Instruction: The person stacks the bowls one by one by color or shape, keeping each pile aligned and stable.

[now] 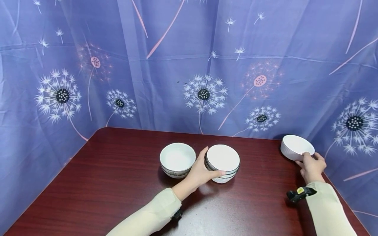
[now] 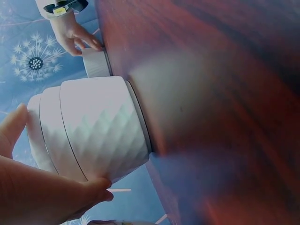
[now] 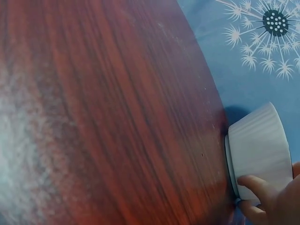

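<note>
With thumb at the front and fingers along the left side, my left hand (image 1: 198, 172) holds a stack of white bowls (image 1: 222, 159) with dark rims. Up close in the left wrist view, the stacked bowls (image 2: 101, 126) show a faceted, diamond-like outer wall. Over at the table's back right corner, my right hand (image 1: 313, 167) grips a single white bowl (image 1: 296, 147) by its near right side. Its outer wall is finely ribbed, and in the right wrist view this ribbed bowl (image 3: 258, 150) stands upright at the table edge, fingers on its side.
Another stack of pale bowls (image 1: 178, 158) with patterned sides stands just left of my left hand. The dark red wooden table (image 1: 118, 183) has a rounded back left corner. A blue-purple curtain with dandelion prints (image 1: 165, 82) hangs behind the table and along both sides.
</note>
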A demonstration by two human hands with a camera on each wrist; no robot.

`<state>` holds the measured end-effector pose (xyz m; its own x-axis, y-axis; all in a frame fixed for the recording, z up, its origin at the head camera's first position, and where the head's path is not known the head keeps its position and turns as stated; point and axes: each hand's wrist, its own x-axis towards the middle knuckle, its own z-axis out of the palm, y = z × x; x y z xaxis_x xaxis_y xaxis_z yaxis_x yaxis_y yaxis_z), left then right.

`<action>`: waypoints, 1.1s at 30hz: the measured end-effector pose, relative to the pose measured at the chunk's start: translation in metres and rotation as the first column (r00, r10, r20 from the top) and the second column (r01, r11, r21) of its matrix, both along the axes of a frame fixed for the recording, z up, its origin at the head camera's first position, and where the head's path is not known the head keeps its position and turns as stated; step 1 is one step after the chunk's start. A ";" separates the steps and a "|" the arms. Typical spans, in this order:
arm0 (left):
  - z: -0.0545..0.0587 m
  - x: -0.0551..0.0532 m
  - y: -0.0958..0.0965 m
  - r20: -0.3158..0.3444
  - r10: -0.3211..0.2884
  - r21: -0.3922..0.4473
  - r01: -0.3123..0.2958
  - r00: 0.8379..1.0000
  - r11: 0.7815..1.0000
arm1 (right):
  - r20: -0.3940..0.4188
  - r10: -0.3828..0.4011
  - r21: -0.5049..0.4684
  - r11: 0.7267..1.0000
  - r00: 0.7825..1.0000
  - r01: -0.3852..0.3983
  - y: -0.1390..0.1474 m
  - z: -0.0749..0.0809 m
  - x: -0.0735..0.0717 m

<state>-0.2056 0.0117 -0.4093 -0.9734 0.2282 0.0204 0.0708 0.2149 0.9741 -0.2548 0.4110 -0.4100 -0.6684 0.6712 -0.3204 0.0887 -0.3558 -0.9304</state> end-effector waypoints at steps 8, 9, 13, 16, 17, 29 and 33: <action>0.000 0.000 0.001 -0.021 0.011 -0.022 -0.012 1.000 1.000 | -0.001 -0.040 -0.017 0.999 0.999 0.040 0.002 -0.001 0.002; 0.000 0.000 0.001 -0.021 0.011 -0.023 -0.012 1.000 1.000 | -0.002 -0.041 -0.013 0.999 0.999 0.041 0.003 -0.001 0.002; 0.000 0.000 0.001 -0.022 0.013 -0.028 -0.013 1.000 1.000 | -0.014 -0.043 -0.015 0.999 0.999 0.043 0.004 -0.002 0.003; 0.000 0.001 0.000 -0.022 0.011 -0.023 -0.012 1.000 1.000 | -0.035 -0.056 -0.033 0.998 0.998 0.055 0.004 -0.002 0.005; 0.000 0.001 0.000 -0.022 0.010 -0.020 -0.011 1.000 1.000 | -0.042 -0.059 -0.039 0.998 0.997 0.058 0.003 -0.002 0.006; 0.000 0.000 0.000 -0.017 -0.007 0.001 0.007 1.000 1.000 | -0.045 0.019 -0.042 0.999 0.999 -0.021 -0.005 0.004 0.005; 0.000 0.000 0.000 -0.018 -0.006 -0.002 0.006 1.000 1.000 | -0.062 0.042 -0.049 0.998 0.997 -0.045 -0.010 0.007 0.002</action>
<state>-0.2056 0.0112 -0.4093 -0.9715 0.2339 0.0377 0.0898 0.2166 0.9721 -0.2524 0.4010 -0.4033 -0.7160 0.6249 -0.3112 0.0494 -0.3994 -0.9155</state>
